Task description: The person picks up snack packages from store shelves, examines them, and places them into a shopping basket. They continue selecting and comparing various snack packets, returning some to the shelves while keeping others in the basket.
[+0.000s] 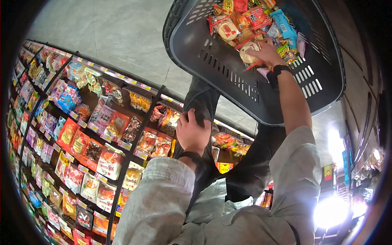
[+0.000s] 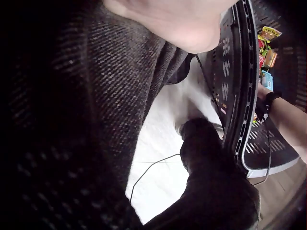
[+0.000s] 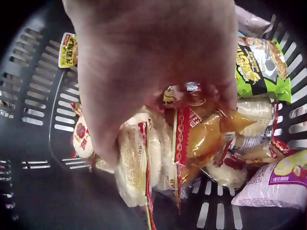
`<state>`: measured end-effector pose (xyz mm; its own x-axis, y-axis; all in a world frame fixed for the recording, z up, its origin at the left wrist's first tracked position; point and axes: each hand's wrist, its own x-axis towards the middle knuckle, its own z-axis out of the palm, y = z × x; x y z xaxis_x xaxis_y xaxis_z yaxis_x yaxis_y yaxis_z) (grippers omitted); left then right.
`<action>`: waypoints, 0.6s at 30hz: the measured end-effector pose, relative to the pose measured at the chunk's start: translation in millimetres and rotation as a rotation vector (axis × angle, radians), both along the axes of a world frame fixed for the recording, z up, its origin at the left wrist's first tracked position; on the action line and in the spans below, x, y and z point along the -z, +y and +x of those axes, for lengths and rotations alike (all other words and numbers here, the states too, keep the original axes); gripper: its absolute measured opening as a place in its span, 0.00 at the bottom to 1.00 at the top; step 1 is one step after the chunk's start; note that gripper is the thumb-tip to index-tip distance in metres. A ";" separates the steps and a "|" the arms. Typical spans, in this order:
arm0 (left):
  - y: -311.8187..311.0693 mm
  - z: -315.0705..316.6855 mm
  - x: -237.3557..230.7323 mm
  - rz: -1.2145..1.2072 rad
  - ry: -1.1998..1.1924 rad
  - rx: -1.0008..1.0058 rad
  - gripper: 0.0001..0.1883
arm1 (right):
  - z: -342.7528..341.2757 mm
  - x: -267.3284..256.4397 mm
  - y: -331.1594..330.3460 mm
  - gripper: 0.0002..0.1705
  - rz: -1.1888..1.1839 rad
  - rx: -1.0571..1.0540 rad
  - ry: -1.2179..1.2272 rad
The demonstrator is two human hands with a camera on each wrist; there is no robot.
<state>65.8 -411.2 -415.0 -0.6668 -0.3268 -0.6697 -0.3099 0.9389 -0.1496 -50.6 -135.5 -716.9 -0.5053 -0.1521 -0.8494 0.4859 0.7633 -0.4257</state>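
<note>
In the head view, a dark plastic basket [image 1: 183, 49] holds many small wrapped snacks. My right hand [image 1: 267, 53] reaches inside and grips a round cracker packet [image 1: 246, 54], thumb lying across it. The right wrist view has this hand [image 3: 158, 57] over clear packets with red strips [image 3: 132, 163], its fingertips hidden behind the palm and wrappers. My left hand [image 1: 194, 132] rests on the dark-trousered knee, fingers relaxed and holding nothing. Part of that hand [image 2: 177, 24] shows at the top of the left wrist view, against dark fabric.
Shelves of bagged snacks [image 1: 108, 161] run along the left, with price tags on their edges. Grey floor [image 1: 122, 24] lies beyond the shelves and under the basket. A green packet [image 3: 264, 67] and a purple-white packet [image 3: 278, 184] lie right of the hand in the basket.
</note>
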 end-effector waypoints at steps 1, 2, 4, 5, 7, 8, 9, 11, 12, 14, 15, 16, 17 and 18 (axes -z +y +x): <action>-0.7 1.0 0.4 0.003 0.008 0.007 0.27 | 2.2 1.4 2.6 0.53 -0.018 0.020 0.000; -0.9 2.3 0.3 0.008 0.016 0.014 0.28 | 5.6 2.0 6.1 0.51 -0.028 0.029 0.025; -0.3 2.8 0.9 -0.007 0.011 0.014 0.27 | 9.5 -3.5 10.1 0.48 -0.046 0.051 0.081; -1.1 2.4 1.6 -0.018 0.011 0.016 0.27 | 10.6 -6.5 12.6 0.47 -0.023 0.056 0.117; -3.5 3.1 2.1 -0.004 0.046 0.033 0.26 | 10.3 -24.2 16.1 0.47 0.022 0.066 0.189; -3.8 3.8 1.4 0.006 0.062 0.039 0.26 | 13.0 -29.2 16.8 0.47 0.040 0.075 0.208; -3.6 4.3 0.2 0.008 0.066 0.032 0.26 | 13.7 -36.5 18.5 0.46 0.062 0.082 0.229; -2.9 2.3 1.0 0.020 0.085 0.018 0.26 | 14.5 -53.4 23.9 0.43 -0.010 0.184 0.282; -4.2 1.6 2.2 0.035 0.085 0.007 0.27 | 15.8 -59.6 26.5 0.42 0.015 0.181 0.330; -9.7 3.1 1.0 0.057 0.079 -0.017 0.27 | 24.6 -68.5 26.6 0.40 0.057 0.173 0.421; -11.7 1.8 0.6 0.051 0.074 -0.035 0.27 | 28.5 -74.9 27.0 0.40 0.067 0.189 0.470; -12.3 1.2 -0.3 0.049 0.066 -0.053 0.27 | 32.9 -84.1 29.9 0.41 0.083 0.203 0.516; -12.0 1.9 -1.0 0.054 0.055 -0.071 0.27 | 37.5 -92.9 33.7 0.41 0.041 0.254 0.492; -12.2 4.4 0.1 0.063 0.066 -0.067 0.27 | 40.5 -105.1 35.1 0.40 0.003 0.305 0.466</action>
<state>70.1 -423.4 -415.1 -0.6878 -0.3311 -0.6460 -0.3800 0.9225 -0.0682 -10.0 -100.4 -611.8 -0.8486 0.0624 -0.5254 0.4459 0.6190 -0.6466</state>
